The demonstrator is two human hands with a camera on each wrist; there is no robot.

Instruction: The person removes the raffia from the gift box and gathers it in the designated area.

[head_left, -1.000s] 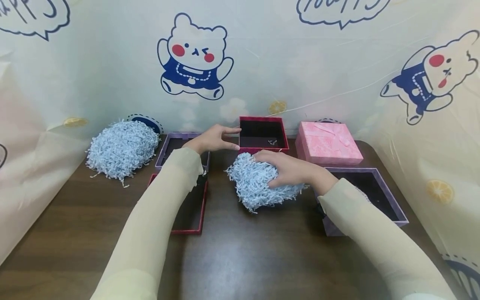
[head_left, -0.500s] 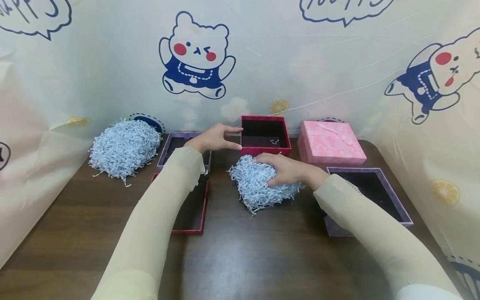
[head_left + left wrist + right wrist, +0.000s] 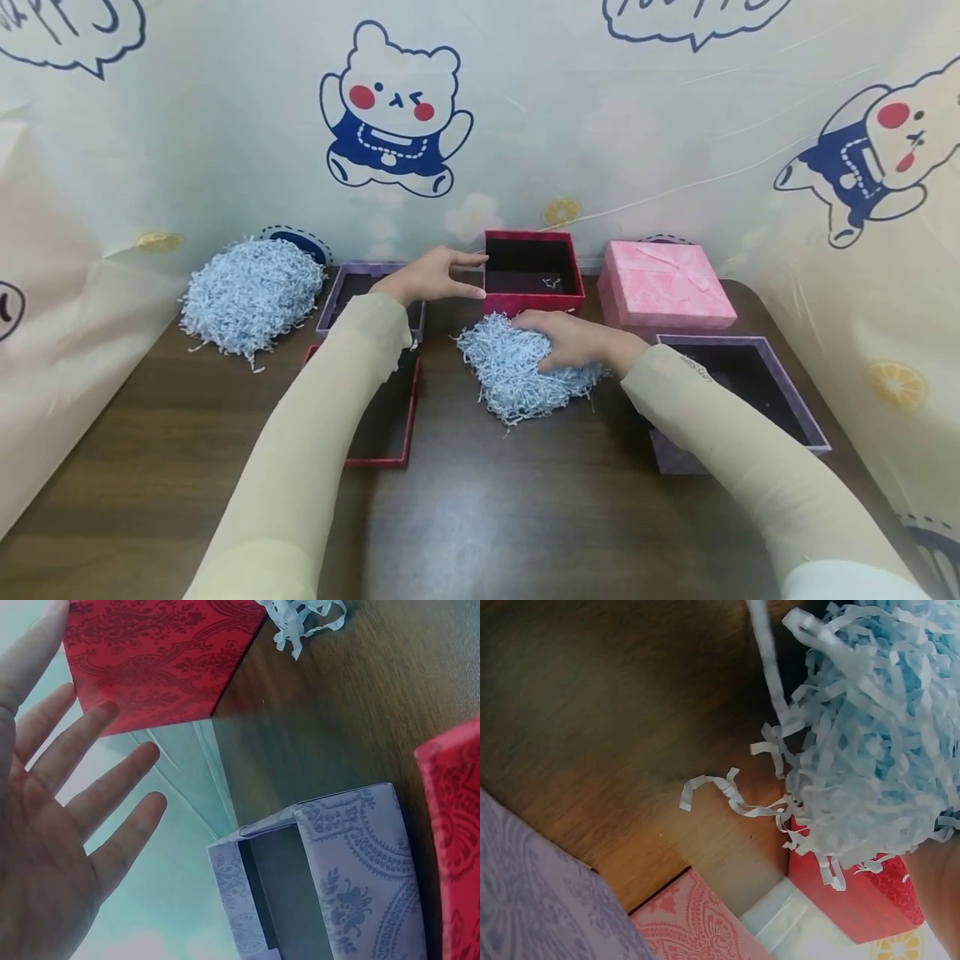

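Gripping curly paper shreds (image 3: 513, 379): right fingers (image 3: 534, 320); left fingers (image 3: 467, 259) beside patterned red box (image 3: 525, 302).

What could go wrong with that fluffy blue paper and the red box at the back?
Loose strands stick out of the light-blue shredded paper under the right hand, so bits might drop onto the wooden table. The left hand is right by the red box, so it might nudge it.

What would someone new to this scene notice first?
Probably the upright bear printed on the backdrop above the table. Next, the fluffy blue paper shreds under the right hand, in front of the red box. The pink box, back right, also stands out.
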